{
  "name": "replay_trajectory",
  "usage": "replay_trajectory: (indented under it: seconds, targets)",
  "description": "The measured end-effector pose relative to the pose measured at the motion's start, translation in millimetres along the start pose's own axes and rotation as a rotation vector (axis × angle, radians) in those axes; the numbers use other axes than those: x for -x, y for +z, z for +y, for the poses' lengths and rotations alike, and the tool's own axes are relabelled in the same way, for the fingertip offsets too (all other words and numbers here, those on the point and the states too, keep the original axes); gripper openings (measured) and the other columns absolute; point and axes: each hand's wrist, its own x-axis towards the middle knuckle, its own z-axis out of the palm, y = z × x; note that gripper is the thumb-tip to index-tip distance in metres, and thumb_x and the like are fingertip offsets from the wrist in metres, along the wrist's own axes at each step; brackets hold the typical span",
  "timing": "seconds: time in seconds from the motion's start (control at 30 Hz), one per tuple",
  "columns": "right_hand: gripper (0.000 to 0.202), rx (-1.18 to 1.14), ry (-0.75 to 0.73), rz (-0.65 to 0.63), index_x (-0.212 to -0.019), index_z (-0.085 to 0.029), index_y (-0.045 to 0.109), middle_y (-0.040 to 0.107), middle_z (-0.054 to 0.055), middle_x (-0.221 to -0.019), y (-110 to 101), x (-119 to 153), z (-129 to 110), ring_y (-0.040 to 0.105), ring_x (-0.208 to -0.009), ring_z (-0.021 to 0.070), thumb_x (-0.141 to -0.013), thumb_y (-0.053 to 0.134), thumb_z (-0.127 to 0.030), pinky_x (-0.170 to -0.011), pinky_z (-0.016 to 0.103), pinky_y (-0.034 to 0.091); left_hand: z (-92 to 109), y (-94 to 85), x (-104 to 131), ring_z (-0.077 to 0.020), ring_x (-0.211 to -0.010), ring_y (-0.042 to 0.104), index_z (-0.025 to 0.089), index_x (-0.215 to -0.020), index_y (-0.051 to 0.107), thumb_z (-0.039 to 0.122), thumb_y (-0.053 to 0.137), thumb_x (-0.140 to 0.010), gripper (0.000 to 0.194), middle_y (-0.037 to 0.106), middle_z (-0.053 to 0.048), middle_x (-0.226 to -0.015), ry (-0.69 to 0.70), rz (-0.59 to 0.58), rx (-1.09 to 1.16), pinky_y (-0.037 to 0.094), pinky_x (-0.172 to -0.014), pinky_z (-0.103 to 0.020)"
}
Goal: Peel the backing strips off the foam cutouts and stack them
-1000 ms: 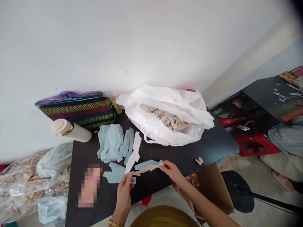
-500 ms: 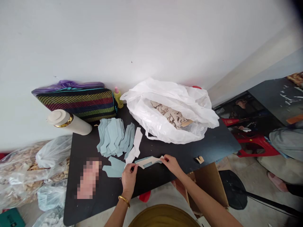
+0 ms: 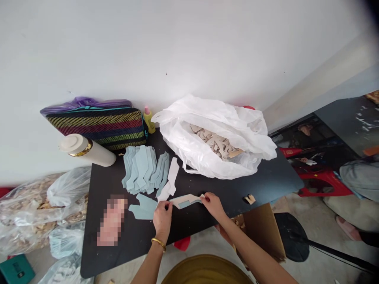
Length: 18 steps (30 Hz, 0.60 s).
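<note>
Between my two hands a beige cut strip with a light-blue backing edge is held over the black table. My left hand pinches its left end. At the right end, my right hand grips it between thumb and fingers. Just left of my left hand lie light-blue cut pieces. White cut pieces lie behind the strip. Farther back is a fanned pile of light-blue pieces.
A white plastic bag full of beige cut pieces stands at the back. At the left are a white flask, a striped mesh bag and a yellow bottle. A cardboard box sits below the front edge. A person is at the right.
The beige strip has turned slightly, and less blue shows through its middle. Both hands keep their hold at its ends. The camera view has shifted a little.
</note>
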Motion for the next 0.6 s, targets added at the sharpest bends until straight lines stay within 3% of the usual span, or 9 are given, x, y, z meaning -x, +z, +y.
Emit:
replay_trajectory:
  seconds: [0.6]
  targets:
    - [0.025, 0.064, -0.028, 0.048, -0.06, -0.023, 0.042, 0.054, 0.001, -0.067, 7.4, 3.7, 4.0, 0.053, -0.072, 0.0182, -0.082, 0.052, -0.025, -0.068, 0.027, 0.036, 7.2, -2.4, -3.1, -0.0217, -0.078, 0.063, 0.019, -0.081, 0.065, 0.032, 0.053, -0.089, 0.019, 0.07, -0.007, -0.085, 0.025, -0.023, -0.075, 0.039, -0.065, -0.03]
